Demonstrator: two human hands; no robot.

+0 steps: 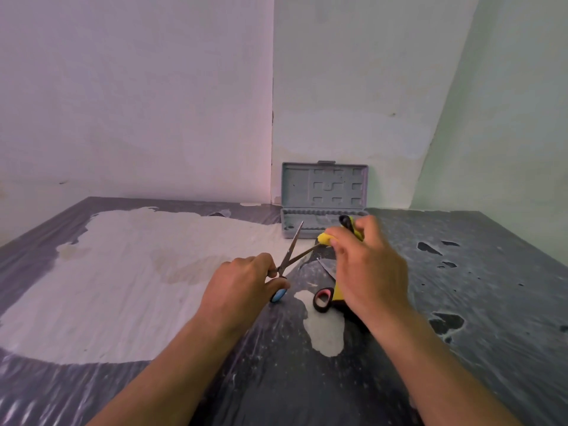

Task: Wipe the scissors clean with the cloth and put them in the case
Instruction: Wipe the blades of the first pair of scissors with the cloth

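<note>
While the blue-handled scissors [287,262] are held above the bench [123,272] with their blades spread in a V, the left hand [246,282] grips them at the handles, its fingers curled round the blue loops. One blade points up and away towards the case [322,199]; the other slants to the right and its tip goes into the yellow cloth [326,238]. That cloth is pinched around the blade tip by the right hand [365,265], whose fingers are bent over it, so both grips are closed on something: the left on the scissor handles, the right on the cloth.

Just below the right hand a second pair of scissors [324,298] with a black and pink handle lies flat on the bench, its blade showing beside the hand; something yellow and black lies under the wrist, too hidden to name. A dark and yellow handle [347,223] sticks up behind the right hand's knuckles, at the near edge of the case.

Grey and plastic, the case stands open at the back of the bench in the corner of the walls [184,103], its lid upright against the wall and its tray lying flat. Dark plastic sheeting covers the bench, with large pale patches where it is worn.
</note>
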